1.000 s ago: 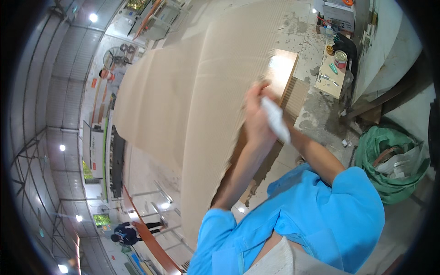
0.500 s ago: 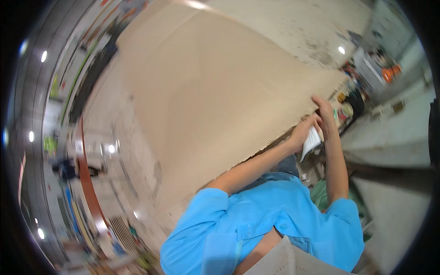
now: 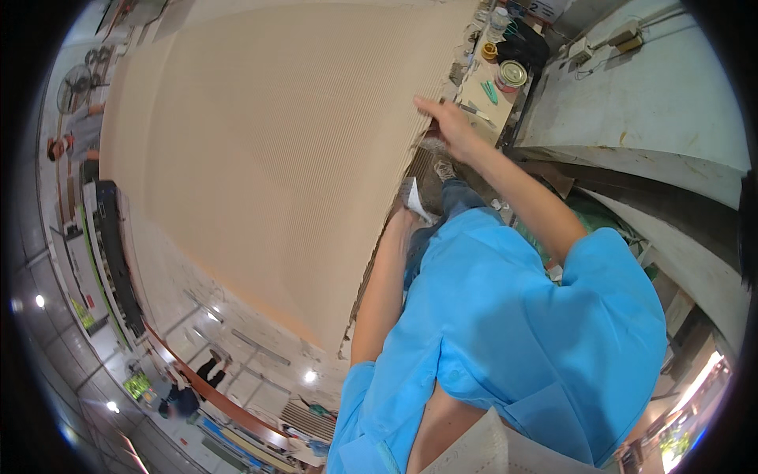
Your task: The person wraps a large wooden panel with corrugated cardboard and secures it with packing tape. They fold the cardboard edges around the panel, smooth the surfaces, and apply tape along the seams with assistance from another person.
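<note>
A large beige panel (image 3: pixel 268 142) with fine parallel ribs spreads out in front of me and to my left. My left hand (image 3: pixel 403 221) is low beside the panel's near edge, fingers partly hidden and closed on a white sheet (image 3: pixel 417 201) that looks like paper or cloth. My right hand (image 3: pixel 452 126) is farther along the same edge. Its fingers stretch over the panel's rim, apart from one another; whether they touch the surface I cannot tell.
Past my right hand a narrow bench (image 3: pixel 493 107) carries a round tin (image 3: pixel 512 75), a knife (image 3: pixel 478 114), green clips (image 3: pixel 489 92), a yellow-lidded jar (image 3: pixel 489 52) and a clear bottle (image 3: pixel 497 24). A pale wall (image 3: pixel 639 95) stands at the right. Two people are at the left.
The view has swung round, so the panel and bench sit differently. My hands, close together before, are now apart; the white sheet stays with my left hand.
</note>
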Action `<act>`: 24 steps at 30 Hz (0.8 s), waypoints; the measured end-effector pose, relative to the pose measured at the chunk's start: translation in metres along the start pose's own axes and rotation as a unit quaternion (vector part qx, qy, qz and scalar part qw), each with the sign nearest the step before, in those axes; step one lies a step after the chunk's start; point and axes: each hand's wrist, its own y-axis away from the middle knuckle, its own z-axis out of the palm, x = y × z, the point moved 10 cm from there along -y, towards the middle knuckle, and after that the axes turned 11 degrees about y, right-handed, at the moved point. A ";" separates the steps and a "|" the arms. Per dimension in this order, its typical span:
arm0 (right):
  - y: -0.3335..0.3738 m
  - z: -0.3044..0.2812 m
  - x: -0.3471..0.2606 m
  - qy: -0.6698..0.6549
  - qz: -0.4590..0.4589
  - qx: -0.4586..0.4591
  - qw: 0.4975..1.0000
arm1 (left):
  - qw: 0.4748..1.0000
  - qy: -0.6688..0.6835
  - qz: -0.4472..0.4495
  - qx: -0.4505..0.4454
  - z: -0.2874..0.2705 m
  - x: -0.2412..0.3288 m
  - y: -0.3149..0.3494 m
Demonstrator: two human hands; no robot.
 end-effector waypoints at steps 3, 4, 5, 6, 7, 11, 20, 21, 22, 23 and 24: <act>0.032 0.013 -0.001 0.236 -0.119 -0.042 0.964 | 1.000 -0.012 0.007 0.025 0.035 0.002 0.000; 0.052 0.016 0.016 0.285 -0.103 -0.074 0.950 | 0.999 -0.021 0.009 0.032 0.043 0.000 0.002; 0.064 0.010 0.034 0.339 -0.083 -0.116 0.930 | 0.999 -0.028 0.013 0.037 0.051 -0.003 -0.001; 0.069 0.000 0.058 0.415 -0.030 -0.154 0.896 | 0.998 -0.033 0.017 0.043 0.056 -0.005 -0.002; 0.072 -0.009 0.072 0.353 -0.024 -0.157 0.922 | 0.998 -0.042 0.023 0.051 0.058 -0.007 -0.003; 0.038 -0.086 0.132 0.186 0.042 -0.057 0.980 | 0.986 -0.110 0.047 0.120 0.044 -0.010 -0.009; -0.112 -0.379 0.242 0.406 0.329 0.169 0.836 | 0.977 0.130 0.034 -0.165 0.030 0.015 0.023; -0.110 -0.376 0.221 0.449 0.278 0.156 0.834 | 0.983 0.176 0.040 -0.019 -0.004 0.020 0.015; -0.101 -0.371 0.192 0.519 0.262 0.168 0.796 | 0.985 0.169 0.036 -0.014 -0.009 0.026 0.015; -0.098 -0.347 0.171 0.504 0.270 0.146 0.808 | 0.985 0.169 0.028 0.006 -0.012 0.029 0.012; -0.089 -0.309 0.156 0.409 0.282 0.094 0.862 | 0.986 0.159 0.022 0.043 -0.017 0.028 0.013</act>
